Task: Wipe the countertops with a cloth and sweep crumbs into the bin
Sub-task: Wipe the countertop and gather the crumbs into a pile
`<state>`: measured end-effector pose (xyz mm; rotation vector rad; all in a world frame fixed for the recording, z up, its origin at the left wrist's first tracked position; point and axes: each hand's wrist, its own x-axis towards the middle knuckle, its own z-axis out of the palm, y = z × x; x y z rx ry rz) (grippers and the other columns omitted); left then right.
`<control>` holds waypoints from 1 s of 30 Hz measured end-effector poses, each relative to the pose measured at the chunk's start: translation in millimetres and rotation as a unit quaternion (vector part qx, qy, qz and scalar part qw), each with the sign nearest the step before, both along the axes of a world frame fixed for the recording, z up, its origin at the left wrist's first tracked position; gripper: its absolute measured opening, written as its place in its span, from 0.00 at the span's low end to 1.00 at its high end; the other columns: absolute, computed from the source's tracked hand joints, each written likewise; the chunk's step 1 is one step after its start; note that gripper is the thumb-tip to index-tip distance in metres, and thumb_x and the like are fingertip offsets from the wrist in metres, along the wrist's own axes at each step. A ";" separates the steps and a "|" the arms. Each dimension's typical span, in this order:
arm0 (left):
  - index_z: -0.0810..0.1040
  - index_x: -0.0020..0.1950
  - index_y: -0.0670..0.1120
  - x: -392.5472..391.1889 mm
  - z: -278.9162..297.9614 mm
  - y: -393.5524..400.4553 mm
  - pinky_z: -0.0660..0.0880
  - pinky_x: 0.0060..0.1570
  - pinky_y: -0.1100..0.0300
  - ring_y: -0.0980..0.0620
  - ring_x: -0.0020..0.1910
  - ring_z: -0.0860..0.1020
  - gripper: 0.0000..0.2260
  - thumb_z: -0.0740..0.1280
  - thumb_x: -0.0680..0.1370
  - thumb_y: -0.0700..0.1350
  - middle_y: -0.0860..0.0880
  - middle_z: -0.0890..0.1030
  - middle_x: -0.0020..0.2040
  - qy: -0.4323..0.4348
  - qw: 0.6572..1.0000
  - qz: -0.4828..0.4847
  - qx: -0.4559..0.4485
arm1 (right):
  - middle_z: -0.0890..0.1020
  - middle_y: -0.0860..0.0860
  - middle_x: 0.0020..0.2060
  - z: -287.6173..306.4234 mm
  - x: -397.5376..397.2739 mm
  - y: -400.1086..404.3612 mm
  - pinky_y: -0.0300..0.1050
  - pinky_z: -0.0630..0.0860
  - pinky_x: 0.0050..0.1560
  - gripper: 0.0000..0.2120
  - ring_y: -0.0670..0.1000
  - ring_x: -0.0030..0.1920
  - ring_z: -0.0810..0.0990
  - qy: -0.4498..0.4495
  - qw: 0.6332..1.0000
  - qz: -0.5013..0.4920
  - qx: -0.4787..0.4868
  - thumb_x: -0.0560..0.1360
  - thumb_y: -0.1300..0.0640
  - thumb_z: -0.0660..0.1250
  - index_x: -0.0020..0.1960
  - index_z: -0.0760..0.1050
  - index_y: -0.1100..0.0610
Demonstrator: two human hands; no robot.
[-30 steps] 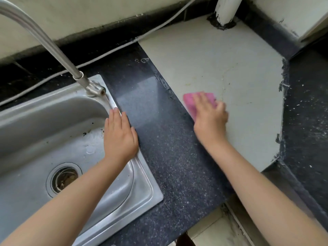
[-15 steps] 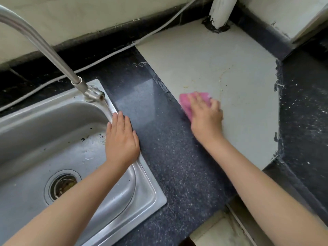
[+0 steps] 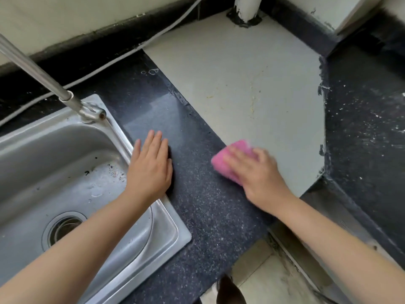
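The pink cloth (image 3: 228,163) lies folded flat right of the frame's centre, straddling the seam between the dark speckled desk (image 3: 203,207) and the pale inset panel (image 3: 241,84); its long axis runs from lower left toward upper right, the far corner pointing to the upper right. The right hand (image 3: 256,174) lies on top of it, fingers laid over the cloth and pressing it down; the hand is motion-blurred, so whether the fingers curl round the edge I cannot tell. Left of it, well apart, the left hand (image 3: 151,167) rests flat with straight fingers together, across the rim of the steel sink (image 3: 171,227) and the dark desk. The sink fills the lower left, its drain (image 3: 64,228) low in the basin, with specks of dirt on the bottom. A tap (image 3: 41,77) slants in from the upper left. A white cable (image 3: 122,55) runs along the back wall. Yellowish stains mark the pale panel; white flecks dot the dark surface at the right.
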<state>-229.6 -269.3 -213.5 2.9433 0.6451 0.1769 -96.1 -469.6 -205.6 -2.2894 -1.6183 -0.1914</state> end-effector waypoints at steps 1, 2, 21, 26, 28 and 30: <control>0.75 0.56 0.30 3.1 1.0 -5.8 0.68 0.54 0.34 0.32 0.57 0.75 0.22 0.53 0.73 0.44 0.33 0.77 0.57 -0.003 1.000 -0.026 0.001 | 0.79 0.54 0.57 -7.6 -4.9 -8.2 0.58 0.75 0.39 0.19 0.63 0.52 0.74 -0.013 0.998 0.053 -0.029 0.70 0.61 0.59 0.61 0.70 0.51; 0.76 0.55 0.31 5.4 0.4 -10.9 0.68 0.53 0.34 0.33 0.57 0.75 0.22 0.53 0.72 0.44 0.33 0.77 0.57 -0.010 0.999 -0.050 0.003 | 0.79 0.53 0.58 -9.5 -2.5 -13.4 0.58 0.75 0.39 0.18 0.61 0.55 0.71 -0.009 0.996 0.076 -0.053 0.71 0.58 0.57 0.61 0.68 0.49; 0.72 0.58 0.29 6.5 -14.8 -36.5 0.68 0.56 0.38 0.31 0.59 0.72 0.22 0.50 0.75 0.44 0.31 0.74 0.60 -0.011 0.996 -0.083 -0.032 | 0.75 0.54 0.63 -10.5 -62.9 -48.7 0.54 0.73 0.46 0.29 0.65 0.63 0.69 0.050 0.995 0.044 -0.075 0.67 0.65 0.49 0.62 0.72 0.45; 0.72 0.58 0.30 5.3 -16.8 -37.6 0.66 0.58 0.37 0.30 0.60 0.72 0.22 0.51 0.75 0.44 0.31 0.74 0.60 -0.037 0.995 -0.087 -0.039 | 0.66 0.54 0.69 2.8 37.6 -29.3 0.59 0.65 0.60 0.19 0.65 0.64 0.65 0.098 0.958 -0.254 -0.094 0.79 0.53 0.51 0.69 0.64 0.49; 0.72 0.58 0.29 2.7 -17.2 -37.3 0.64 0.59 0.38 0.30 0.60 0.71 0.21 0.52 0.75 0.42 0.30 0.73 0.60 -0.084 0.993 -0.070 -0.044 | 0.75 0.59 0.62 9.9 30.1 -18.7 0.60 0.70 0.50 0.18 0.68 0.54 0.72 0.078 0.970 -0.230 -0.003 0.76 0.58 0.56 0.64 0.72 0.57; 0.72 0.59 0.28 -0.4 -15.6 -34.0 0.59 0.62 0.41 0.30 0.62 0.68 0.20 0.53 0.75 0.40 0.29 0.71 0.61 -0.138 0.988 -0.012 -0.067 | 0.79 0.59 0.56 8.0 -8.0 -11.7 0.56 0.72 0.46 0.19 0.64 0.50 0.73 0.057 0.988 -0.130 0.058 0.69 0.64 0.60 0.60 0.73 0.58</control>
